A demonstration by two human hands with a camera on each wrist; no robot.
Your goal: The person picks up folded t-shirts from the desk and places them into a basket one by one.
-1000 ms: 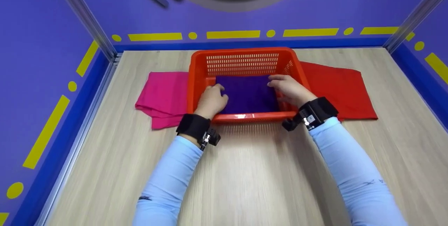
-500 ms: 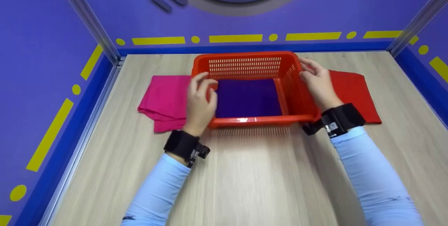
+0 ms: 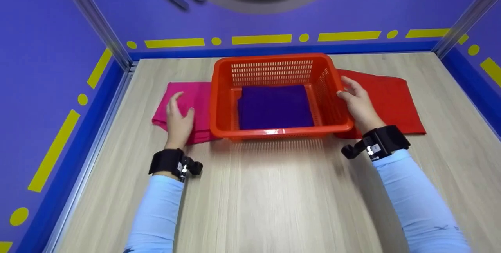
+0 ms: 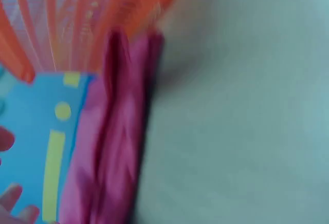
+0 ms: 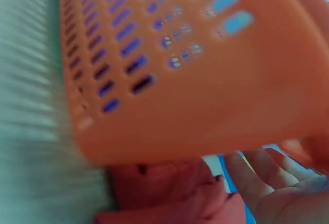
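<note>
An orange-red plastic basket [image 3: 274, 131] with slotted walls stands in the middle, a folded dark purple cloth [image 3: 276, 108] lying flat on its floor. To its left lies a folded pink cloth [image 3: 199, 96]. My left hand [image 3: 179, 121] hovers over the pink cloth, thumb and fingers spread apart and holding nothing. A folded red cloth [image 3: 383, 104] extends out to the right of the basket. My right hand [image 3: 360, 104] is at the basket's right rim, thumb and fingertips close to it. The right wrist view shows the fingers [image 5: 252, 178] loosely extended beside the basket wall.
A light wood-grain table [image 3: 270, 198] carries everything. Blue-purple printed panels [image 3: 250, 18] enclose it at the back and both sides, with a metal rail [image 3: 94, 123] along the left edge.
Both hands have come out of the basket. The left moved left across to the pink cloth; the right moved to the basket's right rim. The purple cloth stays inside.
</note>
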